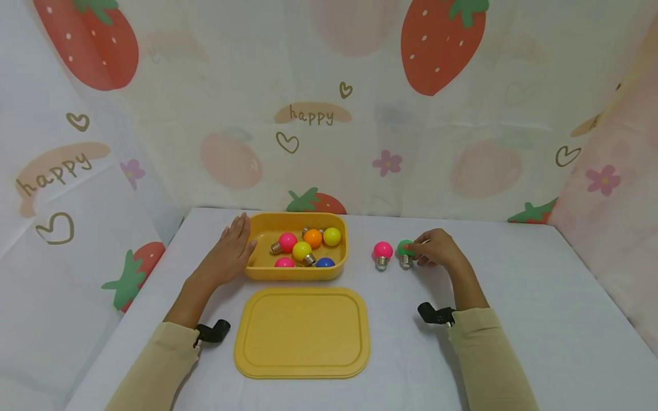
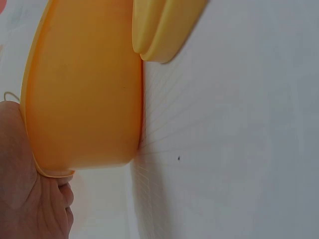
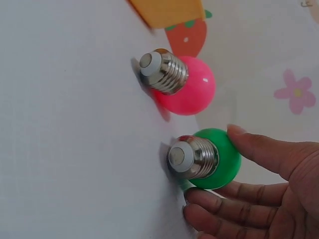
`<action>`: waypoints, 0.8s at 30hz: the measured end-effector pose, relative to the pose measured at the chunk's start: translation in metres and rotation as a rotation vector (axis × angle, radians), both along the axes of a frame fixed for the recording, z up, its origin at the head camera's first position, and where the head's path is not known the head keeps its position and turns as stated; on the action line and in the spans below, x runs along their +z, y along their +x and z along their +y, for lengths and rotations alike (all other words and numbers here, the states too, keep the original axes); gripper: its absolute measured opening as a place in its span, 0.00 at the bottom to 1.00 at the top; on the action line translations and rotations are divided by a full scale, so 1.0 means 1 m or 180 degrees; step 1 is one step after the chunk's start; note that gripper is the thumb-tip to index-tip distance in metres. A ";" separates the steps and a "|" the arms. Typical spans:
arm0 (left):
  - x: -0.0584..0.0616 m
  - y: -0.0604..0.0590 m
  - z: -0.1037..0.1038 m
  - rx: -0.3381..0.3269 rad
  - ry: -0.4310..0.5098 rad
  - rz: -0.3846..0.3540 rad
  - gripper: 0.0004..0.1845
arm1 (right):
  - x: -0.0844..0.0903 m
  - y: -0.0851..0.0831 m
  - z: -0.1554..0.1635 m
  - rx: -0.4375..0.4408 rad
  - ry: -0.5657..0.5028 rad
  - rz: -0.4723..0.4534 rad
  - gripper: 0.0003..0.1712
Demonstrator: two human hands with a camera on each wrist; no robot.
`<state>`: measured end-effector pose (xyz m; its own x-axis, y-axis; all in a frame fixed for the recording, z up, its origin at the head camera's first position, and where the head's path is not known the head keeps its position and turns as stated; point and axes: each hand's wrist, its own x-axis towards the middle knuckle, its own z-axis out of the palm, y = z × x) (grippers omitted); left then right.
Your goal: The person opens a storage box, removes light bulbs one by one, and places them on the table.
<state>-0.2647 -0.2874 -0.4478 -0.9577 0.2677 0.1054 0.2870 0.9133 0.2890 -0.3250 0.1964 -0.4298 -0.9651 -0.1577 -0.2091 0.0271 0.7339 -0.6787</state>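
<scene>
A yellow plastic box [image 1: 295, 273] stands at the back of the table with several coloured light bulbs inside, pink, orange, yellow and blue. Against its left end rests my left hand [image 1: 229, 251], fingers straight along the rim; the left wrist view shows the palm at the box wall [image 2: 84, 99]. To the right of the box, my right hand [image 1: 438, 248] holds a green light bulb [image 3: 227, 159] by its round globe, thumb on one side and fingers on the other. The bulb's metal screw base faces the wearer. Just left of it lies a pink light bulb [image 1: 382, 250] on the table.
A flat yellow lid [image 1: 301, 333] lies on the white table in front of the box. Behind the table hangs a printed cloth [image 1: 426, 131] with strawberries and hearts, and more cloth encloses both sides.
</scene>
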 end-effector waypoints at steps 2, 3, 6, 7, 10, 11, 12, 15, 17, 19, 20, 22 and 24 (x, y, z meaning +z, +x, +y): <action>0.000 0.000 0.000 0.0000 0.0008 0.0011 0.37 | 0.000 0.000 0.000 -0.0001 0.0004 0.0010 0.27; 0.000 0.000 0.000 0.0001 0.0011 0.0013 0.37 | 0.000 0.000 0.000 0.0004 0.0006 0.0010 0.27; 0.000 0.001 0.000 0.0003 0.0022 0.0020 0.37 | 0.003 0.002 0.001 0.0044 0.0014 -0.0009 0.28; -0.001 0.000 0.000 0.0004 0.0017 0.0025 0.37 | 0.005 0.003 0.001 0.0046 0.0022 -0.0017 0.29; -0.002 0.000 0.000 -0.0003 0.0024 0.0037 0.37 | 0.012 0.006 0.001 0.0039 0.0066 -0.0025 0.31; -0.003 0.000 0.000 0.0003 0.0021 0.0030 0.37 | 0.015 0.007 0.001 0.0041 0.0075 -0.0015 0.32; -0.003 -0.001 0.000 0.0009 0.0019 0.0021 0.37 | 0.018 0.008 0.001 0.0029 0.0090 -0.0004 0.33; -0.003 -0.001 -0.001 0.0019 0.0017 -0.0018 0.37 | 0.024 0.010 0.000 0.0037 0.0135 0.0086 0.34; -0.004 -0.001 -0.002 0.0031 0.0008 -0.0046 0.38 | 0.026 0.011 -0.001 0.0044 0.0165 0.0171 0.33; -0.004 -0.002 -0.002 0.0025 0.0013 -0.0047 0.37 | 0.027 0.012 -0.002 0.0032 0.0208 0.0264 0.32; -0.004 -0.002 -0.002 0.0020 0.0019 -0.0050 0.37 | 0.028 0.013 -0.002 0.0035 0.0237 0.0320 0.32; -0.004 -0.002 -0.002 0.0026 0.0019 -0.0049 0.37 | 0.030 0.015 -0.002 0.0028 0.0273 0.0418 0.30; -0.003 -0.002 -0.001 0.0022 0.0014 -0.0048 0.37 | 0.034 0.017 -0.003 0.0023 0.0322 0.0504 0.29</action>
<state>-0.2669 -0.2887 -0.4512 -0.9610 0.2606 0.0922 0.2763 0.9139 0.2973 -0.3080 0.1935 -0.3955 -0.9861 -0.1505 -0.0699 -0.0796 0.7984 -0.5968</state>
